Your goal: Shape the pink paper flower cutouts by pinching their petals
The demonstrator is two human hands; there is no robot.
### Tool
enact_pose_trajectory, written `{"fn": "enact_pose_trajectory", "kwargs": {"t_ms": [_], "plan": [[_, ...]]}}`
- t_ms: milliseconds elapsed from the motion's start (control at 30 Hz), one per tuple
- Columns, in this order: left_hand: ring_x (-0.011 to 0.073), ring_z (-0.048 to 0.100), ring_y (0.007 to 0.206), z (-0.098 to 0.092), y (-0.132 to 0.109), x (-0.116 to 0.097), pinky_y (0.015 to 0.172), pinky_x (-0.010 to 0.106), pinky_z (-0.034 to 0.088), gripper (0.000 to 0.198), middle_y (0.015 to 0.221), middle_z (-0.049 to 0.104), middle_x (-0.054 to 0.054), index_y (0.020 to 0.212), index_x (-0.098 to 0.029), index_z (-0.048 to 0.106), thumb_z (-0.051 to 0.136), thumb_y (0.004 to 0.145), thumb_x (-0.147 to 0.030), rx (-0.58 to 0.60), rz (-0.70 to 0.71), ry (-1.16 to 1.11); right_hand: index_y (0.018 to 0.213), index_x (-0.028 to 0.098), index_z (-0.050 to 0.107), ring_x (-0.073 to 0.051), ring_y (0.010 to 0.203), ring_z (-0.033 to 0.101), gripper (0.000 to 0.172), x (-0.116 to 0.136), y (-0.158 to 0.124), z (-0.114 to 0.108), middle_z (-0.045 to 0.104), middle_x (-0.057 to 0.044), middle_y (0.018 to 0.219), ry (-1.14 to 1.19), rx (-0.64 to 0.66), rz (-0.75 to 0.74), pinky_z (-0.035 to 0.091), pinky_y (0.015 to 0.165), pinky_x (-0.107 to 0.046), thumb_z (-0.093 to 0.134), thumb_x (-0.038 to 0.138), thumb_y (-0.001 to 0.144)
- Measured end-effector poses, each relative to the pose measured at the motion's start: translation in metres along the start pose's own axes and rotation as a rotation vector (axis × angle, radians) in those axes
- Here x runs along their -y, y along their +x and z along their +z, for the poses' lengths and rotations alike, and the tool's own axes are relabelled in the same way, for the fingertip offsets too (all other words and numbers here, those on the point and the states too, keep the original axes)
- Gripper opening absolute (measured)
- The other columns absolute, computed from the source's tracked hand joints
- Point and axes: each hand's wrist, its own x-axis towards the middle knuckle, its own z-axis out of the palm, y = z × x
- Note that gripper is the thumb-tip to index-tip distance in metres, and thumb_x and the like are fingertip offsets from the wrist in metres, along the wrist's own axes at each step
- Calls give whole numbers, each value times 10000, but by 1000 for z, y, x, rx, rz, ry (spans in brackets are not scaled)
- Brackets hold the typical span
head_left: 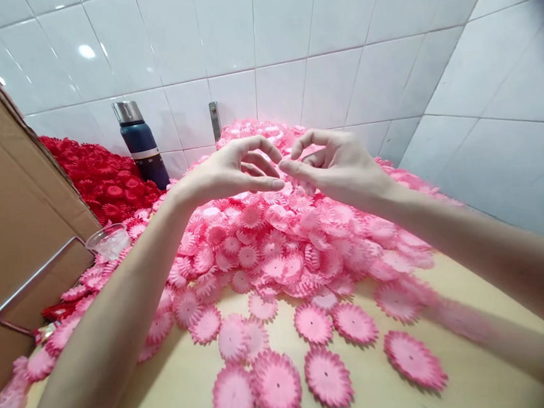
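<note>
Both hands are raised over a large heap of pink flower-shaped discs [276, 254] with notched edges, their fingertips meeting in the middle. My left hand [240, 167] has curved fingers, with its thumb held apart from them and nothing visible between. The index fingertip is close to or touching the right fingertips. My right hand [337, 160] has its thumb and index finger drawn together in a pinch. Whatever they hold, if anything, is too small to make out against the pink heap. Several single pink discs [328, 377] with small centre holes lie flat in front.
A dark blue bottle [146, 148] with a steel cap stands by a red heap of similar pieces [113, 183]. At left are a cardboard box [13, 188], a clear plastic cup [108, 240] and a bent metal bar [40, 278]. White tiled walls [279, 19] border the pale tabletop [174, 396].
</note>
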Motion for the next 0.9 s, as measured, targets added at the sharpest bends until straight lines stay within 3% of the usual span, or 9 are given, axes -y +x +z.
{"fn": "enact_pose_trajectory", "kwargs": {"t_ms": [67,300,467,533,600,667,733,800,900], "plan": [[180,693,884,4,2,-2,771,306,553,354,937,720,78,1051,-137,601,753,755,-258,5,28,-35,841,203,550,-79,399,444,284,3,0,2,523,55,473,42,-44,-2,314,389,-232,768,370,770],[173,683,779,10,2,-11,702,305,527,291,800,699,30,975,-176,591,748,740,-246,-50,65,-27,912,250,476,-108,424,464,445,4,-3,3,528,69,499,112,30,9,327,413,-258,788,494,709],[164,641,715,-7,-6,-12,657,308,495,227,764,682,40,924,-176,638,726,731,-256,-264,-23,284,1029,219,522,-171,538,523,498,-9,-4,-13,580,-9,624,-261,-22,51,436,519,-339,630,639,784],[176,636,715,-15,-9,-9,630,312,478,228,782,689,58,901,-169,671,729,721,-296,-311,-113,407,998,207,596,-281,827,600,512,-15,-7,-19,648,-105,889,-586,142,68,478,739,-484,595,671,783],[184,619,711,-20,-11,-5,621,316,451,231,742,675,63,788,-152,700,748,698,-359,-306,-159,543,918,216,652,-403,1127,491,494,-17,-13,-21,582,-141,1188,-833,282,-6,351,923,-639,613,681,756],[165,570,643,-21,-11,-3,602,320,413,330,605,605,47,630,-131,682,737,704,-448,-327,-193,653,945,224,659,-412,1249,385,394,-11,-22,-17,518,-126,1309,-843,328,-128,323,956,-622,598,593,821],[138,501,581,-20,-10,-2,589,324,382,463,469,485,20,522,-123,639,680,751,-524,-373,-231,698,955,226,666,-306,1125,497,314,3,-34,-10,608,-90,1169,-694,476,-246,391,919,-501,581,517,874],[130,463,571,-18,-9,-2,595,326,375,504,407,404,4,501,-123,637,640,789,-537,-389,-255,692,917,215,664,-180,850,576,260,22,-48,0,656,-32,919,-488,646,-228,454,775,-353,571,457,904],[141,498,594,-17,-9,-1,601,320,394,355,481,521,23,614,-123,712,685,767,-443,-375,-203,664,859,186,650,-125,819,581,144,51,-69,17,655,-6,913,-285,878,-238,465,717,-249,660,330,861]]}}
